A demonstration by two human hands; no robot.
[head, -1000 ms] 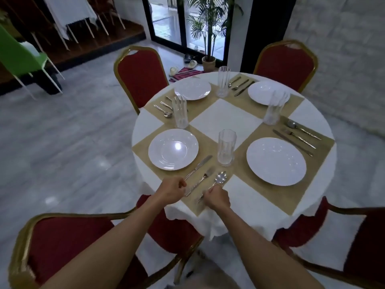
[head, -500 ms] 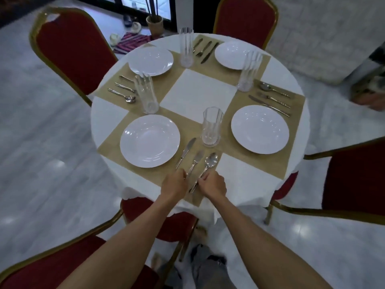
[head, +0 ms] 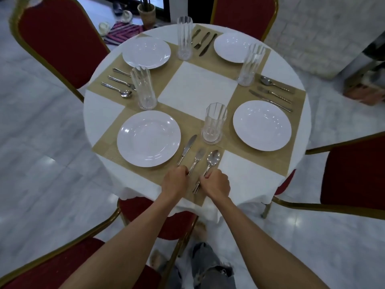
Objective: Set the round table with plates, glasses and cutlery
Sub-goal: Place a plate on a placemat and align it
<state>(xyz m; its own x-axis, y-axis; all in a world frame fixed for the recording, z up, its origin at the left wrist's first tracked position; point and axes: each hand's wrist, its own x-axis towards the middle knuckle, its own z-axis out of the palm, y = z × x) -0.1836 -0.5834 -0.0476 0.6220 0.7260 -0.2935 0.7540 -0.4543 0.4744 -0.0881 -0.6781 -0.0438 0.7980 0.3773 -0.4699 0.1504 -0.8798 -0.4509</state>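
Note:
A round table [head: 245,176] in a white cloth carries gold placemats, each with a white plate, a tall glass and cutlery. At the near setting a plate [head: 148,138] lies left of a knife [head: 187,149], a fork [head: 198,157] and a spoon [head: 213,158]; a glass [head: 214,124] stands behind them. My left hand [head: 175,182] is curled at the ends of the knife and fork handles and pinches the fork handle. My right hand [head: 216,185] grips the spoon's handle, whose tip sticks out below my fingers.
Red chairs with gold frames ring the table: one at far left [head: 60,38], one at the back [head: 243,15], one at right [head: 354,174] and one under my arms [head: 52,268]. Three other settings [head: 262,125] fill the table. The floor is pale marble.
The view has tilted down and come closer to the table. Both hands have stayed at the handles of the near cutlery, which now lies more evenly side by side.

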